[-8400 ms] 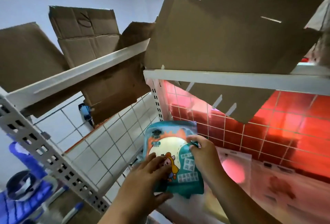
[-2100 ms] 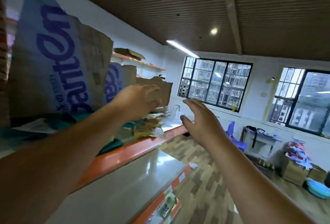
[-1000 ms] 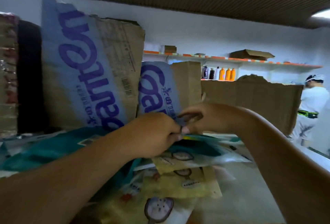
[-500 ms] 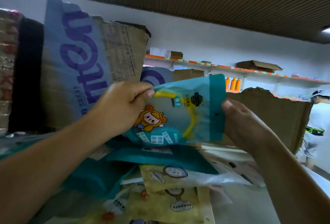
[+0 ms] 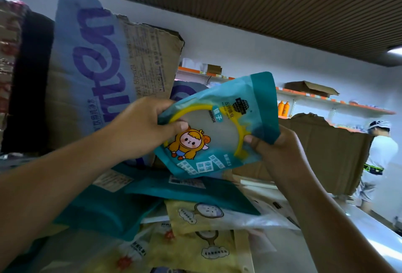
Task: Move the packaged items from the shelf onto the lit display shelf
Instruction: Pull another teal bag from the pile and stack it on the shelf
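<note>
Packets [image 5: 202,240] lie heaped on the shelf [image 5: 289,248]. Just above the heap, a teal packet [image 5: 217,133] is held up, tilted: the left hand [image 5: 139,129] pinches its left edge, and the right hand [image 5: 280,151] clamps its lower right corner. Behind the heap stands torn cardboard [image 5: 97,77]. Far beyond the heap, to the right, are a person [image 5: 378,159] in white and orange bottles [image 5: 283,108].

Teal packet [image 5: 219,129] now tilted; right hand [image 5: 280,151] pinches its corner.
</note>
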Available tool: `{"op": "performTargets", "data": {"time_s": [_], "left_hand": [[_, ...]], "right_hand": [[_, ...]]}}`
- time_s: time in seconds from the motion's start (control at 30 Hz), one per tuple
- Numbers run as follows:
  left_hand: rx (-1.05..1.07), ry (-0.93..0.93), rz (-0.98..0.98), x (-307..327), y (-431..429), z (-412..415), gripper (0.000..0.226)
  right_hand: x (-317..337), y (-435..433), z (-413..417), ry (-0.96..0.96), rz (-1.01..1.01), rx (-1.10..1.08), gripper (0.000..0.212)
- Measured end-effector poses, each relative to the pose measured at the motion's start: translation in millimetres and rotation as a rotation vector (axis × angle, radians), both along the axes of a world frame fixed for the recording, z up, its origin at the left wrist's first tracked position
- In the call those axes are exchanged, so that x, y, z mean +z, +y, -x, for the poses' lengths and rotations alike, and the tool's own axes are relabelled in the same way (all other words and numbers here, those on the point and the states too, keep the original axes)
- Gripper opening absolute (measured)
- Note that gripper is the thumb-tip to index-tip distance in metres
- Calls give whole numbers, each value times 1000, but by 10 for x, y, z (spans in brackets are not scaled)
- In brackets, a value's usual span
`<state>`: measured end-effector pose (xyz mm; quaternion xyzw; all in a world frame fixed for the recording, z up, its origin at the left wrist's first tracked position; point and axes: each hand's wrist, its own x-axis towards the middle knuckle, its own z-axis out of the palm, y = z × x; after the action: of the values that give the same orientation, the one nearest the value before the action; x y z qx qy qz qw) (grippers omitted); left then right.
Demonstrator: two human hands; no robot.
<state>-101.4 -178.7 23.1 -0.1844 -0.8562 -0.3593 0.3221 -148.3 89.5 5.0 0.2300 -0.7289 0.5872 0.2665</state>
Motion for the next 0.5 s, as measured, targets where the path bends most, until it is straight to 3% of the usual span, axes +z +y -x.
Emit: {"op": "performTargets", "data": {"time_s": [0.13,0.27,0.4,0.5], "left_hand": [[20,-6,-102,-2,26,50,12],[-59,-150,-471,2,37,94,12],[-199,-321,-750,-28,77,116,23],[-278,-415,-761,-77,124,104,26]], "right_hand": [[53,32,-44,166,84,-165,17],[70,55,-56,192,225,-201,39],[23,-54,-94,-11,150,128,64],[-14,-141,-117,-140,178,330,78]]}}
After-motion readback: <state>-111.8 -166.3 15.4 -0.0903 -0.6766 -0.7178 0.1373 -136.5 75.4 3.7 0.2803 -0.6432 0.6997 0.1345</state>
